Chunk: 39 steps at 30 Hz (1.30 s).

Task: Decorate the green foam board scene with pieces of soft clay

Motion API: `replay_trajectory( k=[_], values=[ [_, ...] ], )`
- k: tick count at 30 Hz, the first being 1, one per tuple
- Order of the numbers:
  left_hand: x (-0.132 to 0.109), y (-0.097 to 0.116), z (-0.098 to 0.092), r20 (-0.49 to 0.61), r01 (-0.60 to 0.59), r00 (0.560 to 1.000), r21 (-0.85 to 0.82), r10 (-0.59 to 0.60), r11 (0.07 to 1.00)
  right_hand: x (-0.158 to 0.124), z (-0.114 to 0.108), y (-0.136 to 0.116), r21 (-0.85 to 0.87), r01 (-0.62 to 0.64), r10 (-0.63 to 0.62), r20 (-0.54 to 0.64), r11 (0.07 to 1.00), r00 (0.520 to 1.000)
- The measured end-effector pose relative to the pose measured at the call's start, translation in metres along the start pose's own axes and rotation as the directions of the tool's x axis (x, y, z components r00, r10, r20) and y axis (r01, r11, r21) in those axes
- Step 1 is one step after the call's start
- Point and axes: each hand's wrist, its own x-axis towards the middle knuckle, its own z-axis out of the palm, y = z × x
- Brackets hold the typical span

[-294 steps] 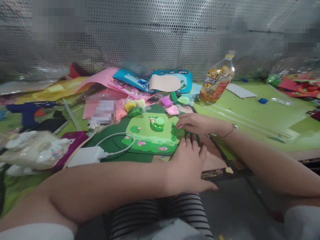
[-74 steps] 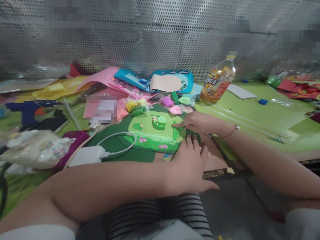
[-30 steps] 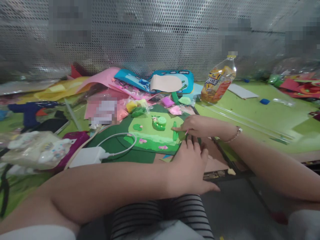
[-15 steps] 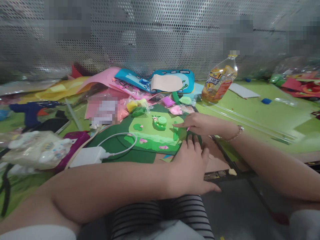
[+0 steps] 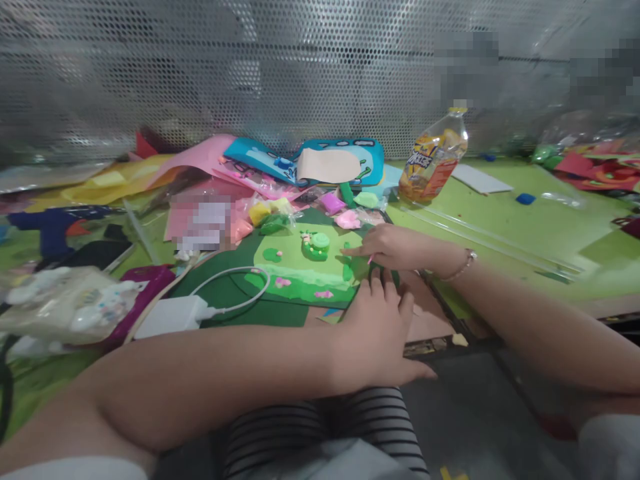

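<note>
My left hand [image 5: 377, 333] lies open, its fingers spread over the lower right edge of a dark green sheet [image 5: 283, 315] and its thumb apart. Above it, my right hand [image 5: 393, 245] stretches its index finger to a green clay strip [image 5: 347, 261] on the light green clay picture [image 5: 295, 265]. The other fingers are curled, and a thin pink stick [image 5: 371, 258] pokes out from under them; most of it is hidden. At the picture's middle sits a round green clay snail shape [image 5: 319, 245]. Pink clay bits [image 5: 283, 283] dot the lower band.
Bagged clay lumps [image 5: 331, 202] lie behind the picture. A tilted plastic bottle [image 5: 434, 160] stands at the back right. To the left are a white charger [image 5: 170, 317] with its cable, a dark blue glue gun [image 5: 50, 230] and a phone [image 5: 103, 255]. A perforated metal panel [image 5: 320, 73] closes off the back.
The whole view has shifted slightly, with things on the table now a little further left. Both hands keep nearly the same pose, and the index finger still reaches the green strip.
</note>
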Motion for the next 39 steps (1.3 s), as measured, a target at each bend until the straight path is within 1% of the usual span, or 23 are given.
replay_trajectory(
  k=[2,6,13,17,20,26,32,39],
  values=[
    [-0.0004,0.0001,0.0009,-0.012,-0.006,1.000,-0.005,0.006,1.000,0.0002,0.0015,0.0028,-0.019,-0.042,0.042,-0.011,0.999,0.999],
    [0.0000,-0.0005,0.0023,-0.013,-0.012,1.000,-0.004,0.012,1.000,0.0006,0.0029,0.0064,-0.043,-0.089,0.090,0.020,0.995,0.996],
    [-0.0001,-0.0005,0.0011,-0.006,-0.011,1.000,-0.005,0.011,1.000,0.0002,0.0034,0.0060,-0.269,-0.065,0.073,0.018,0.961,0.997],
    [-0.0010,0.0000,0.0016,-0.003,-0.011,1.000,-0.012,0.011,1.000,0.0006,0.0034,0.0027,-0.337,-0.084,0.094,0.013,0.938,0.995],
    [-0.0014,-0.0003,0.0024,-0.020,-0.012,1.000,-0.017,0.011,1.000,0.0010,0.0038,0.0023,-0.354,-0.097,0.104,-0.001,0.930,0.995],
    [-0.0003,0.0004,0.0019,0.004,-0.008,1.000,-0.016,0.008,1.000,0.0019,0.0048,0.0045,-0.360,-0.093,0.107,0.018,0.928,0.994],
    [-0.0001,0.0005,0.0028,-0.003,-0.002,1.000,-0.012,0.002,1.000,0.0030,0.0050,0.0031,-0.384,-0.119,0.139,0.025,0.916,0.990],
    [-0.0002,0.0001,-0.0013,0.033,-0.011,0.999,-0.002,0.011,1.000,0.0042,0.0082,0.0071,-0.372,-0.120,0.126,-0.009,0.920,0.992]
  ],
)
